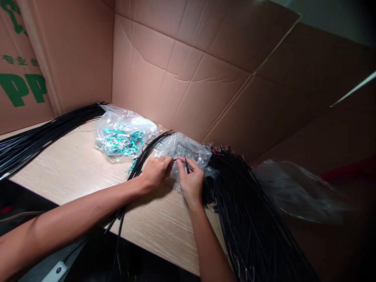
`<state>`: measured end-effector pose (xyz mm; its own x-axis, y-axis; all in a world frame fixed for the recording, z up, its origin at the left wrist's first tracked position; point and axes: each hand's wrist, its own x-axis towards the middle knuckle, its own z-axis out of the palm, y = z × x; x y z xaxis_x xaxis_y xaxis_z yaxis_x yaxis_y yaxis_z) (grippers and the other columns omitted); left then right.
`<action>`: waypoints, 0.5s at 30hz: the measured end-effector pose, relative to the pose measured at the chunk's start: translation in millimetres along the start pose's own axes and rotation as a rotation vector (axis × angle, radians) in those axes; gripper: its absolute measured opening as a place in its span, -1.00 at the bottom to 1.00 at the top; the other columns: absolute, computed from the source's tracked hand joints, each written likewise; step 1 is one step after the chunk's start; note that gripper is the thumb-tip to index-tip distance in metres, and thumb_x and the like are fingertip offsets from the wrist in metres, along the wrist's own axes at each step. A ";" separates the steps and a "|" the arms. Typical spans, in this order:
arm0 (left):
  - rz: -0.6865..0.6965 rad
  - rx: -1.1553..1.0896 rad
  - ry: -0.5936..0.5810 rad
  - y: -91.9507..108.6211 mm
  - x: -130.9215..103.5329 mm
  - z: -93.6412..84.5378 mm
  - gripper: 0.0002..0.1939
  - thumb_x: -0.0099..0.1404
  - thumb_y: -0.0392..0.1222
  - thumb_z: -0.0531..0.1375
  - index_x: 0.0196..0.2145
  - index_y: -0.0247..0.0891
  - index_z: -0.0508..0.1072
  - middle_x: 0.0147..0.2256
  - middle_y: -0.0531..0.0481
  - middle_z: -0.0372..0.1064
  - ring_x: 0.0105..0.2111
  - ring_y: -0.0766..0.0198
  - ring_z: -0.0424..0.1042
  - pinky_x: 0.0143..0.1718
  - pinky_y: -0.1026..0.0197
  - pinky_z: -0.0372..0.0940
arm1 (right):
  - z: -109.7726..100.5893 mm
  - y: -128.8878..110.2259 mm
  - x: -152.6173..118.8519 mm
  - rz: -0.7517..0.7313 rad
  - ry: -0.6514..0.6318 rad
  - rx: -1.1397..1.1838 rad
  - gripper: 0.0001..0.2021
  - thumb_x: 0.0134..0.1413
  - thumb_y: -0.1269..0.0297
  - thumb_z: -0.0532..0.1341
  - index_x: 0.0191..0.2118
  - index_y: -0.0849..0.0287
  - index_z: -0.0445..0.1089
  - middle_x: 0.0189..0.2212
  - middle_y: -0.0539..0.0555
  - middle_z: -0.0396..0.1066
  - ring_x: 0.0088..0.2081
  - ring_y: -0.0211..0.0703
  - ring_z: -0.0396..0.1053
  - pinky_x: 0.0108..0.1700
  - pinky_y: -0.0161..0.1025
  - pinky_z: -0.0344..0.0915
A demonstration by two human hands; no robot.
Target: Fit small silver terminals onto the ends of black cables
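Observation:
My left hand [158, 171] is closed in a pinch on the end of a black cable [175, 159]. Fingertips of my right hand [191, 182] meet it there, and a slim dark pointed tool [187, 165], perhaps tweezers, sticks out between the right fingers. Just behind both hands lies a clear plastic bag [202, 153] of small grey metal pieces [182, 149]. Some loose grey pieces [177, 187] rest on the table beneath my right hand. A bundle of black cables [143, 156] runs beside and under my left wrist. The very tips being worked are too small to make out.
A second clear bag [122, 137] holds teal and silver pieces. More black cables lie at the left [49, 131] and in a thick pile at the right [249, 207]. Cardboard walls [164, 58] stand behind the wooden table [158, 227]. A crumpled plastic bag [299, 192] lies far right.

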<state>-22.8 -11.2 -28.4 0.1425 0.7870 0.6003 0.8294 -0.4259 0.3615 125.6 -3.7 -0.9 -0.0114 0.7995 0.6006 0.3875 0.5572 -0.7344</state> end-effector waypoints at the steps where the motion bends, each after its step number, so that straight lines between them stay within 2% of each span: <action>1: -0.002 -0.020 0.000 -0.7 1.0 0.2 -0.74 0.50 -0.22 0.04 -0.19 -0.30 0.52 -0.42 -0.17 0.53 -0.50 0.19 0.43 -0.45 0.19 0.14 | -0.7 0.2 0.7 0.004 -0.003 0.001 -0.82 0.23 0.18 0.32 -0.18 0.16 0.58 -0.18 0.17 0.55 -0.10 0.01 0.50 -0.10 -0.11 0.45; 6: 0.036 -0.193 0.002 -1.6 3.6 1.1 -0.73 0.51 -0.24 0.01 -0.21 -0.29 0.51 -0.44 -0.11 0.48 -0.49 0.23 0.40 -0.41 0.20 0.17 | -4.5 5.4 1.2 0.045 0.038 -0.028 -0.76 0.19 0.12 0.35 -0.12 0.16 0.54 -0.15 0.20 0.56 -0.17 0.01 0.51 -0.25 -0.16 0.44; 10: 0.066 -0.269 -0.012 -1.7 3.4 -0.3 -0.72 0.50 -0.25 0.02 -0.26 -0.28 0.51 -0.49 -0.06 0.43 -0.52 0.26 0.33 -0.42 0.21 0.13 | -4.6 6.9 -0.8 0.067 0.041 -0.042 -0.81 0.21 0.13 0.33 -0.19 0.14 0.53 -0.23 0.14 0.57 -0.19 -0.01 0.53 -0.13 -0.09 0.45; 12: 0.064 -0.298 -0.010 -1.7 4.3 -3.0 -0.73 0.49 -0.26 0.03 -0.28 -0.29 0.52 -0.50 -0.05 0.42 -0.54 0.27 0.29 -0.42 0.21 0.11 | -6.0 4.0 0.0 0.081 0.006 0.017 -0.81 0.19 0.13 0.35 -0.19 0.13 0.53 -0.22 0.13 0.57 -0.19 -0.01 0.53 -0.13 -0.09 0.45; 15: 0.025 -0.368 0.017 -1.4 7.9 -9.4 -0.70 0.49 -0.24 0.04 -0.32 -0.30 0.52 -0.51 -0.02 0.40 -0.55 0.31 0.26 -0.43 0.23 0.10 | -14.0 -3.1 4.8 0.100 -0.073 0.124 -0.77 0.18 0.07 0.35 -0.27 0.13 0.51 -0.30 0.09 0.54 -0.29 -0.07 0.48 -0.24 -0.17 0.40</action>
<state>-27.9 -8.6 -17.4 0.1483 0.7680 0.6230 0.5753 -0.5794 0.5773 137.2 -4.7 8.7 -0.0469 0.8641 0.5011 0.2737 0.4936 -0.8255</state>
